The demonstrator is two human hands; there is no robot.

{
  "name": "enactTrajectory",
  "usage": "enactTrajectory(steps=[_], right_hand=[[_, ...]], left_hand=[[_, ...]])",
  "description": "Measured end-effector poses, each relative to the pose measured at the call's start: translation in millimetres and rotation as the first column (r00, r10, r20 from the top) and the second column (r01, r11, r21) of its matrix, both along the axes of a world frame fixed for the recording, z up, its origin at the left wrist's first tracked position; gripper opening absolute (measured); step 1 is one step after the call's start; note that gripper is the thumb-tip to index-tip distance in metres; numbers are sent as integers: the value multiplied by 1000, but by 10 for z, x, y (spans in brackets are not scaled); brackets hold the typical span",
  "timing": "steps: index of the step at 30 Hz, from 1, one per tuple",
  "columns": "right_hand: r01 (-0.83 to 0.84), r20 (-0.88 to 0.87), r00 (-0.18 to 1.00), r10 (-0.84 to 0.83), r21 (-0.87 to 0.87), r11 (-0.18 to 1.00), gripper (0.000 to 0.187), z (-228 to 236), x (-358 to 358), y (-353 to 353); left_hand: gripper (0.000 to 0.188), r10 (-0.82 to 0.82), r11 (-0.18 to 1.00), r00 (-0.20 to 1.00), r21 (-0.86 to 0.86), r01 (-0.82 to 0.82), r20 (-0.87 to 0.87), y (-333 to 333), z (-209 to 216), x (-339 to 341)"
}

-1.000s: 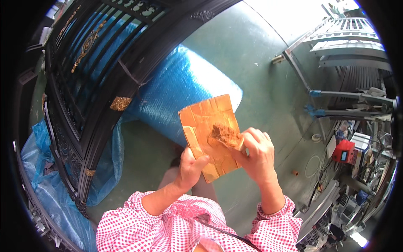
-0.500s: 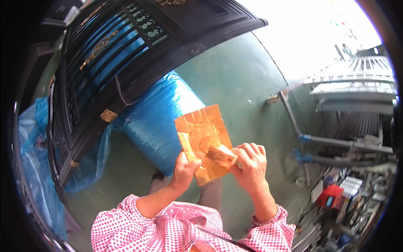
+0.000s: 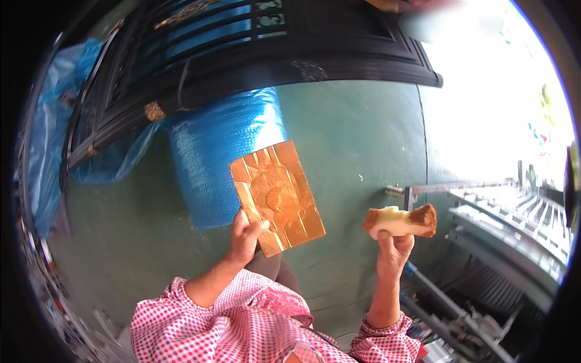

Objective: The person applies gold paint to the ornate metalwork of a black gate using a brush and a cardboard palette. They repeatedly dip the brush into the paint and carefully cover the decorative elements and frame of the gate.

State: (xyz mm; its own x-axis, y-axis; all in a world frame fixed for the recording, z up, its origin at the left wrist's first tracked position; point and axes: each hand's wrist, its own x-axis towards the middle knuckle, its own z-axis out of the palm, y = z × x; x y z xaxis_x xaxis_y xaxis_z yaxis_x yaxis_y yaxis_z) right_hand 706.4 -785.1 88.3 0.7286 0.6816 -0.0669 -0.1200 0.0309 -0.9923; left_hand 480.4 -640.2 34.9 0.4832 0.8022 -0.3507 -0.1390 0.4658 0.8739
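A flat, copper-coloured board with a shiny taped-looking surface is gripped at its lower left edge by my left hand, thumb on top. Near its middle is a small round patch of copper paint or paste. Out to the right, apart from the board, my right hand pinches a pale foam sponge from below. Both ends of the sponge are stained brown-copper. Beyond them lies a large black gate panel with bars and gold ornaments, above blue bubble wrap.
Green floor spreads between the panel and me. At the right stands a metal frame with pale slats. More blue plastic sheeting hangs at the far left. A blurred, pale shape shows at the top right.
The sponge has left the board and moved right with my right hand; its pale middle now shows. My left hand still holds the board. The view has turned, shifting the gate panel.
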Motion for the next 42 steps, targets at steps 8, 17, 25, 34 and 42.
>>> enactTrajectory(steps=[8, 17, 25, 34, 42], right_hand=[[-141, -116, 983, 144, 33, 989, 45, -280, 755, 668], [-517, -144, 852, 503, -79, 852, 43, -253, 1841, 1744], [-816, -54, 566, 823, -179, 549, 31, -361, 2626, 2988], [-903, -269, 429, 862, -107, 416, 40, -477, 2586, 4086], [-788, 25, 356, 934, -529, 315, 32, -712, 2526, 4752]], left_hand=[[48, 236, 972, 971, 32, -235, -30, 334, 22, 370], [51, 488, 872, 873, 39, -487, -7, 687, 213, 1115], [55, 701, 713, 713, -11, -701, 16, 762, 153, 1752], [45, 817, 575, 575, 5, -818, -46, 1180, 77, 2063], [40, 877, 470, 466, 9, -882, -115, 1458, 5, 2200]])
